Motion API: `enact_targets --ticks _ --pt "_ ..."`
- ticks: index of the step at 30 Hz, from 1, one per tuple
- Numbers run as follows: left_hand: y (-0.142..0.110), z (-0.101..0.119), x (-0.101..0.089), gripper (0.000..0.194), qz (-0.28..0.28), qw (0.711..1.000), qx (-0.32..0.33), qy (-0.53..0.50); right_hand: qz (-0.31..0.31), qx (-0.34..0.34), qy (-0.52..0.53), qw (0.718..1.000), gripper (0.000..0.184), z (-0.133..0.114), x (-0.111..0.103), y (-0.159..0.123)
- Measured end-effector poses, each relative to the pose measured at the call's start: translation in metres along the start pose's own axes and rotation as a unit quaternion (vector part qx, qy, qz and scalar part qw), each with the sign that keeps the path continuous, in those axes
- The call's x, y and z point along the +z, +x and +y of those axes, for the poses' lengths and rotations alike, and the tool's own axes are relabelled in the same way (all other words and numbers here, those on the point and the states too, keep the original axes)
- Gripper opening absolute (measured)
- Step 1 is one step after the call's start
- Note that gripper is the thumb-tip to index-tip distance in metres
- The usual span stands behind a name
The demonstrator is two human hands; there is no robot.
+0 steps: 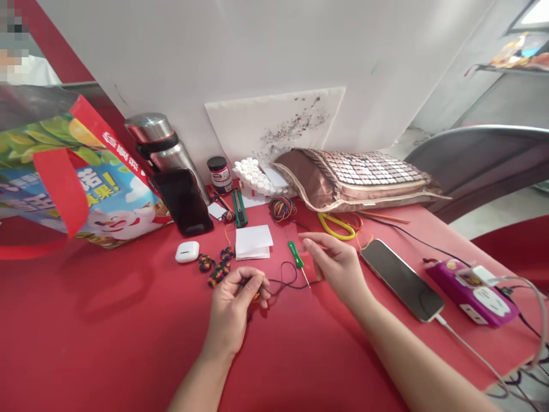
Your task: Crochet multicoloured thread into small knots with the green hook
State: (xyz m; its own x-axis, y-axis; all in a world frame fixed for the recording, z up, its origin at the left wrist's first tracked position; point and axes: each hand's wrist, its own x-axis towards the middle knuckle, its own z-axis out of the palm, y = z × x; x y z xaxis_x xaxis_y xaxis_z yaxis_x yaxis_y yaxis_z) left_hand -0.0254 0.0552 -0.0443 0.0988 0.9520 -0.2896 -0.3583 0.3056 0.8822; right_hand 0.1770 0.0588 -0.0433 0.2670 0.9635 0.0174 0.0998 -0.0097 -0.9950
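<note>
My left hand [235, 303] is closed in a pinch over the red table [128, 343], gripping a small orange piece and a thin dark cord [287, 280] that loops off to the right. My right hand [334, 260] hovers above the table with thumb and forefinger pressed together; whether the cord's other end is in them I cannot make out. A green-handled awl [298, 260] lies between the two hands. Several braided multicoloured knots [217, 264] lie just left of my left hand. A bundle of coloured cords [282, 207] sits further back.
A phone [401, 279] on a charging cable lies right of my right hand, beside a purple power strip [472, 292]. Behind are yellow scissors [337, 227], a sequined pouch [355, 177], white caps [255, 174], folded paper [253, 241], an earbud case [187, 252], a dark phone [182, 200], a flask [160, 143] and a printed bag [64, 177].
</note>
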Motion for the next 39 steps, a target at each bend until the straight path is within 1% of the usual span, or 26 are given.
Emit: enact_targets --ticks 1,2,3,5,6,8,10,12,15,18,21,23,25,29,33,36,39 --pt "0.001 0.0 0.0 0.038 -0.009 1.0 -0.008 0.009 0.011 -0.034 -0.005 0.999 0.029 0.002 0.003 -0.003" --pt "0.002 -0.001 0.0 0.039 -0.013 1.0 -0.015 0.012 0.005 -0.071 -0.012 0.997 0.024 0.004 0.005 -0.006" --pt "0.003 -0.001 0.0 0.039 -0.005 1.0 -0.018 0.011 -0.006 -0.109 -0.013 0.994 0.02 0.005 0.007 -0.009" --pt "0.005 -0.001 0.0 0.037 0.012 1.0 -0.011 0.016 -0.058 -0.156 -0.017 0.986 0.018 0.005 0.011 -0.014" --pt "0.006 -0.001 0.0 0.036 0.019 1.0 -0.001 0.02 -0.073 -0.17 -0.02 0.983 0.017 0.004 0.012 -0.015" --pt "0.006 -0.002 -0.001 0.032 0.013 0.999 0.016 0.046 -0.104 -0.171 -0.033 0.979 0.017 0.003 0.014 -0.017" --pt "0.006 -0.003 -0.002 0.032 0.004 0.998 0.025 0.065 -0.126 -0.156 -0.051 0.978 0.02 0.002 0.015 -0.017" --pt "0.006 -0.005 -0.002 0.033 -0.004 0.996 0.04 0.08 -0.143 -0.138 -0.063 0.978 0.021 0.002 0.017 -0.018" --pt "0.006 -0.008 -0.001 0.038 -0.016 0.992 0.082 0.1 -0.156 -0.119 -0.073 0.978 0.026 0.003 0.022 -0.018" --pt "0.005 -0.012 0.002 0.038 -0.031 0.985 0.124 0.119 -0.167 -0.151 -0.13 0.966 0.021 0.005 0.026 -0.019" --pt "0.004 -0.017 0.004 0.03 -0.035 0.977 0.158 0.137 -0.165 -0.204 -0.176 0.949 0.023 0.008 0.027 -0.021" --pt "0.002 -0.02 0.004 0.026 -0.034 0.972 0.176 0.15 -0.159 -0.236 -0.201 0.937 0.019 0.009 0.028 -0.023" --pt "-0.001 -0.021 0.005 0.022 -0.031 0.967 0.19 0.165 -0.153 -0.251 -0.217 0.931 0.016 0.009 0.029 -0.026" --pt "-0.004 -0.021 0.007 0.017 -0.024 0.958 0.209 0.196 -0.139 -0.24 -0.209 0.938 0.017 0.006 0.034 -0.029" --pt "-0.004 -0.022 0.006 0.02 -0.029 0.952 0.212 0.217 -0.14 -0.206 -0.173 0.953 0.011 0.007 0.033 -0.023" --pt "-0.004 -0.022 0.006 0.018 -0.038 0.952 0.196 0.23 -0.169 -0.144 -0.127 0.967 0.009 0.01 0.03 -0.016" --pt "-0.005 -0.02 0.005 0.014 -0.038 0.954 0.176 0.241 -0.219 -0.079 -0.081 0.969 0.01 0.009 0.026 -0.011"
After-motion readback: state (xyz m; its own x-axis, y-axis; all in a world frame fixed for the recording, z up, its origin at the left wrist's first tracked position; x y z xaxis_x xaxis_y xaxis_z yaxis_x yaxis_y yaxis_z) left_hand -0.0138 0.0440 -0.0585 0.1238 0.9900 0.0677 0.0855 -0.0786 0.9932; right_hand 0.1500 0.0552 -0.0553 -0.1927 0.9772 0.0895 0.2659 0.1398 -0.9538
